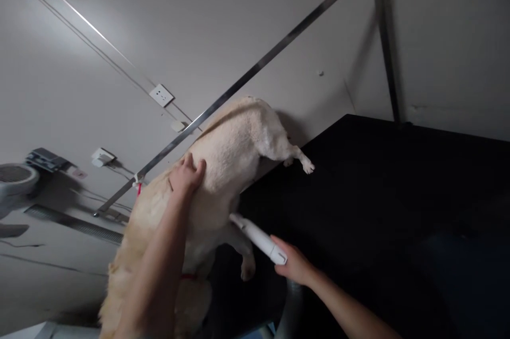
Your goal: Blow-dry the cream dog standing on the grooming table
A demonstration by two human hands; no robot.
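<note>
A cream-coloured dog (229, 163) stands on a black table (378, 195), its hindquarters toward the far side. Its head lies low in the view, partly covered by my left forearm. My left hand (186, 173) rests on the dog's back with fingers apart and nothing in them. In my right hand (294, 262) is a white hose nozzle (258, 237), which my fingers wrap around. The nozzle's tip points at the dog's underside near a front leg; whether it touches the coat I cannot tell. A grey ribbed hose (291, 304) shows below this hand.
A metal bar (274, 52) runs diagonally above the dog, joined to an upright post (385, 47). A red tether (138, 187) hangs from the bar. Wall sockets (161, 95), cords, a grey ribbed tube (75, 225) and a white round-topped appliance (18, 182) are at left.
</note>
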